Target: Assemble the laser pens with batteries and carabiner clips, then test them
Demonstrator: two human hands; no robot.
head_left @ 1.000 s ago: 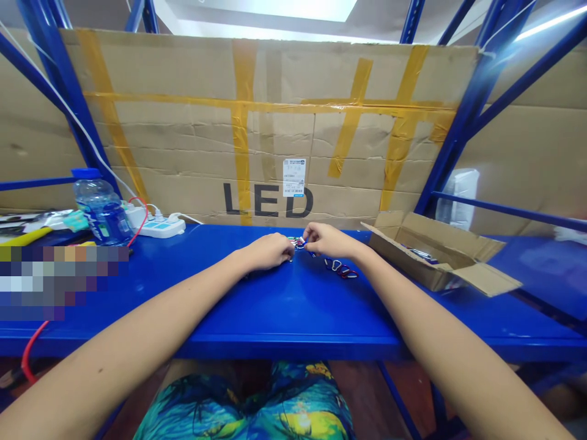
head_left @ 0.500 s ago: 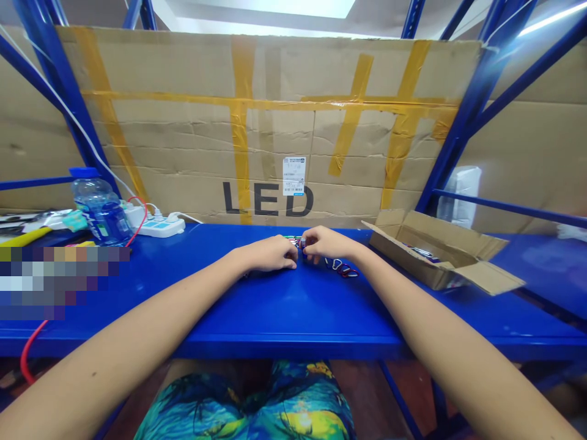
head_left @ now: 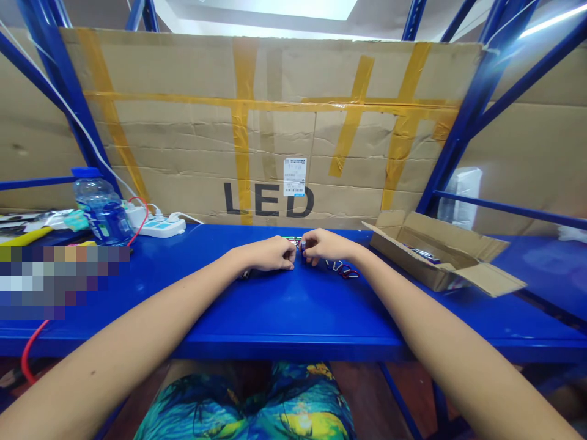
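Note:
My left hand rests on the blue tabletop with its fingers curled in; whatever lies under them is hidden. Close beside it on the right, my right hand pinches a small blue and silvery piece, too small to name. Just behind the fingertips a few thin, colourful items show, partly covered by the left hand. Several small carabiners, with blue, silver and red among them, lie in a row below my right wrist. A small dark object peeks out beneath my left wrist.
To the right stands an open cardboard box with some metallic items inside. At left are a bottle of blue liquid, a white power strip and a red cable. A tall cardboard sheet backs the blue table.
My fingertips have shifted slightly, and the small blue and silvery piece in my right hand shows more clearly. My left hand has curled a little more. The carabiners and box stay put.

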